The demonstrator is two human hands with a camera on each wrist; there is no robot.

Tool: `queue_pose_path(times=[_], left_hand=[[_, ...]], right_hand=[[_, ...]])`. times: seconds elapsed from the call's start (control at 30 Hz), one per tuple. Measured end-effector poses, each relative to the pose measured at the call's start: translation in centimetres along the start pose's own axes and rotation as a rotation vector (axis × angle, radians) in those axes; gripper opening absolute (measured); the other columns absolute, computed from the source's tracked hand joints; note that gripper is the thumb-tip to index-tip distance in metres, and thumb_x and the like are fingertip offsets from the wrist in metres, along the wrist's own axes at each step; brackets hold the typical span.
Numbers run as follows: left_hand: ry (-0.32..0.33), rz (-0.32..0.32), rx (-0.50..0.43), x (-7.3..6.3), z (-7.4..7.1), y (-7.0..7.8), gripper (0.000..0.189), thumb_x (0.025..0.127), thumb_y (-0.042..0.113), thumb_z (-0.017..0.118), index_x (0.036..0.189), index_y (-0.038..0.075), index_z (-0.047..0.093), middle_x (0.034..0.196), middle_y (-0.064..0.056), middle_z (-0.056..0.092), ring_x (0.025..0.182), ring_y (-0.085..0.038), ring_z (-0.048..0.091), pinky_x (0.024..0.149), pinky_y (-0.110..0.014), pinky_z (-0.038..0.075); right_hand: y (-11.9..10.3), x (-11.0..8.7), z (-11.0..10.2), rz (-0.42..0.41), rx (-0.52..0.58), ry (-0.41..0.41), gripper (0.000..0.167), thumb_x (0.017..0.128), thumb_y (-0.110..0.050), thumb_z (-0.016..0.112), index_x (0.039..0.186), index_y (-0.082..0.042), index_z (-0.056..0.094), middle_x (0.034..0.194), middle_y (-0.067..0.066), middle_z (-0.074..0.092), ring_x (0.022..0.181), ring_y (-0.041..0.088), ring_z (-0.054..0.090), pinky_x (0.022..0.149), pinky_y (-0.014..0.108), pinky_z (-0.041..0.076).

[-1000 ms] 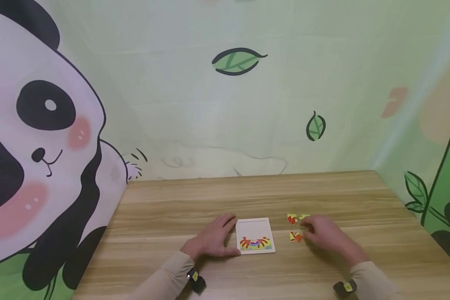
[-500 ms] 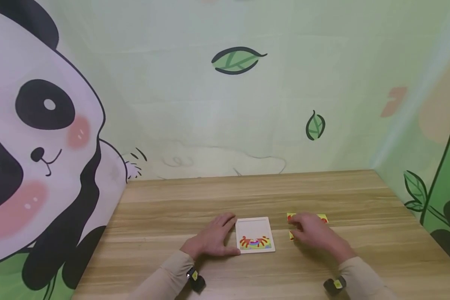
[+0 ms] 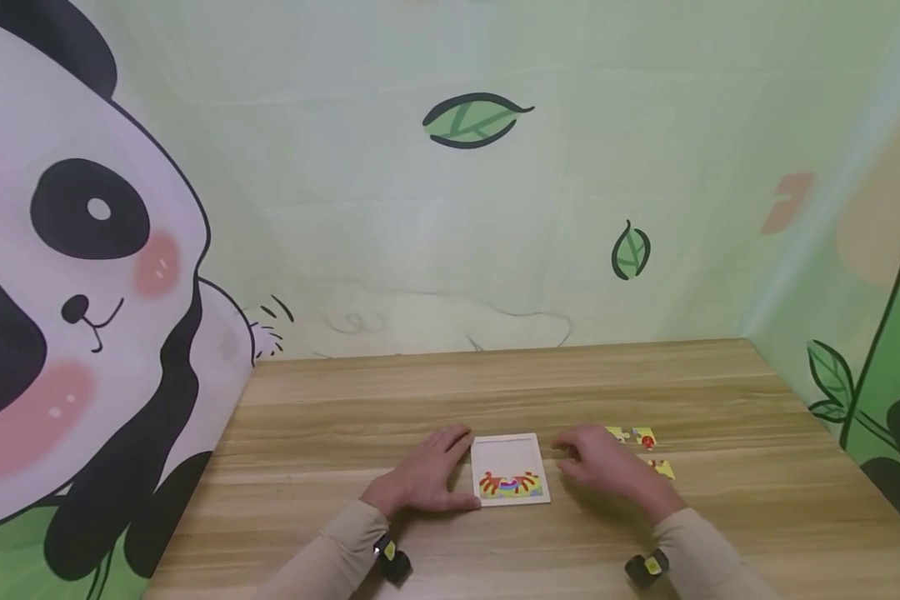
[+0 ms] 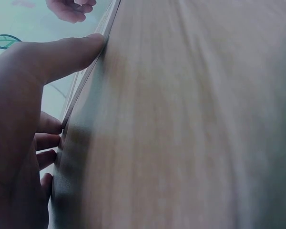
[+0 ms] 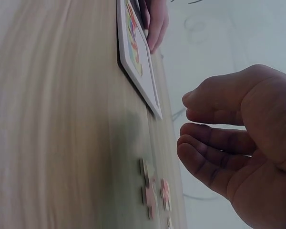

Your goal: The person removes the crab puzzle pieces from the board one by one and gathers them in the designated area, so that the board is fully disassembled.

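A white square puzzle tray [image 3: 508,454] lies on the table, its lower part filled with red, yellow and blue puzzle pieces. My left hand [image 3: 431,475] rests against its left side, with the thumb at the lower corner and the fingers at the upper one. Just off the tray's right edge, my right hand [image 3: 607,462] hovers with loosely curved fingers. In the right wrist view, nothing shows between its thumb [image 5: 214,95] and fingers. Loose puzzle pieces [image 3: 645,437] lie to the right of the tray, partly hidden by that hand.
All of this is on a wood-grain table [image 3: 345,417]. Behind it hangs a pale green backdrop [image 3: 330,208] printed with leaves and a large panda [image 3: 97,275]. A dark wrist camera [image 3: 647,568] sits on the right forearm, and another wrist camera [image 3: 393,562] on the left.
My right hand has moved left across the loose pieces, toward the tray, uncovering pieces on the right and covering those on the left. The left hand and tray stay put.
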State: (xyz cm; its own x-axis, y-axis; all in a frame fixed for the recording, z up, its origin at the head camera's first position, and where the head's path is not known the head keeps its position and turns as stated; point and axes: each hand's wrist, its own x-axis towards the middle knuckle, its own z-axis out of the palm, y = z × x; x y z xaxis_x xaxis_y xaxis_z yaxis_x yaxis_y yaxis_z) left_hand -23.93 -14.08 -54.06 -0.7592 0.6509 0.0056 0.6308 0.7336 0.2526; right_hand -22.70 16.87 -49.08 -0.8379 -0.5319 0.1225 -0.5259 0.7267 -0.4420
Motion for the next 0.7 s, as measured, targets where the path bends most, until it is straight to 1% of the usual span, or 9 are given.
queue_pose_path(times=[0.2, 0.27, 0.37, 0.47, 0.53, 0.6, 0.7], left_hand=[[-0.007, -0.007, -0.009, -0.1, -0.2, 0.2, 0.104, 0.08, 0.071, 0.06, 0.153, 0.004, 0.027, 0.157, -0.012, 0.027, 0.145, -0.027, 0.026, 0.12, -0.044, 0.024], [-0.009, -0.009, -0.006, -0.1, -0.1, 0.2, 0.104, 0.079, 0.071, 0.06, 0.153, 0.005, 0.028, 0.157, -0.011, 0.027, 0.146, -0.027, 0.026, 0.12, -0.044, 0.024], [-0.001, -0.007, -0.01, -0.2, 0.0, 0.1, 0.104, 0.079, 0.071, 0.06, 0.152, 0.004, 0.028, 0.157, -0.012, 0.028, 0.145, -0.028, 0.027, 0.12, -0.044, 0.024], [0.008, -0.003, -0.014, -0.2, 0.1, 0.1, 0.104, 0.079, 0.071, 0.061, 0.152, 0.004, 0.029, 0.156, -0.011, 0.028, 0.145, -0.028, 0.028, 0.12, -0.045, 0.025], [0.01, -0.001, -0.017, -0.2, 0.1, 0.1, 0.103, 0.079, 0.07, 0.061, 0.152, 0.004, 0.029, 0.156, -0.012, 0.028, 0.144, -0.028, 0.028, 0.12, -0.045, 0.025], [0.011, 0.001, -0.017, -0.2, 0.0, 0.1, 0.103, 0.079, 0.07, 0.061, 0.152, 0.004, 0.029, 0.156, -0.011, 0.029, 0.144, -0.028, 0.028, 0.12, -0.044, 0.025], [0.009, 0.0, -0.017, -0.1, -0.1, 0.2, 0.103, 0.079, 0.07, 0.061, 0.152, 0.005, 0.029, 0.156, -0.011, 0.028, 0.144, -0.027, 0.028, 0.12, -0.044, 0.025]], right_hand=[[-0.7, 0.4, 0.7, 0.003, 0.018, -0.008, 0.02, 0.08, -0.004, 0.067, 0.099, -0.005, 0.07, 0.08, -0.004, 0.059, 0.071, 0.009, 0.049, 0.061, 0.022, 0.045], [-0.9, 0.5, 1.0, 0.003, 0.028, -0.015, 0.019, 0.081, -0.005, 0.067, 0.099, -0.005, 0.07, 0.08, -0.005, 0.057, 0.071, 0.009, 0.048, 0.061, 0.022, 0.043], [-1.2, 0.6, 1.3, -0.029, 0.01, -0.006, 0.016, 0.082, -0.008, 0.068, 0.097, -0.007, 0.071, 0.078, -0.006, 0.056, 0.07, 0.007, 0.047, 0.059, 0.022, 0.043], [-1.6, 0.8, 1.7, -0.079, -0.012, 0.01, 0.014, 0.082, -0.01, 0.069, 0.095, -0.006, 0.071, 0.078, -0.004, 0.059, 0.07, 0.008, 0.049, 0.061, 0.024, 0.045], [-1.9, 0.9, 1.9, -0.096, -0.014, 0.008, 0.015, 0.082, -0.009, 0.069, 0.096, -0.004, 0.071, 0.081, -0.001, 0.062, 0.072, 0.009, 0.051, 0.064, 0.026, 0.048], [-2.1, 1.0, 2.1, -0.087, 0.003, -0.012, 0.018, 0.083, -0.008, 0.068, 0.099, -0.002, 0.071, 0.086, 0.002, 0.065, 0.076, 0.011, 0.054, 0.068, 0.029, 0.05], [-2.5, 1.1, 2.4, -0.064, 0.016, -0.035, 0.021, 0.083, -0.008, 0.068, 0.103, -0.002, 0.072, 0.091, 0.004, 0.068, 0.08, 0.012, 0.056, 0.071, 0.031, 0.053]])
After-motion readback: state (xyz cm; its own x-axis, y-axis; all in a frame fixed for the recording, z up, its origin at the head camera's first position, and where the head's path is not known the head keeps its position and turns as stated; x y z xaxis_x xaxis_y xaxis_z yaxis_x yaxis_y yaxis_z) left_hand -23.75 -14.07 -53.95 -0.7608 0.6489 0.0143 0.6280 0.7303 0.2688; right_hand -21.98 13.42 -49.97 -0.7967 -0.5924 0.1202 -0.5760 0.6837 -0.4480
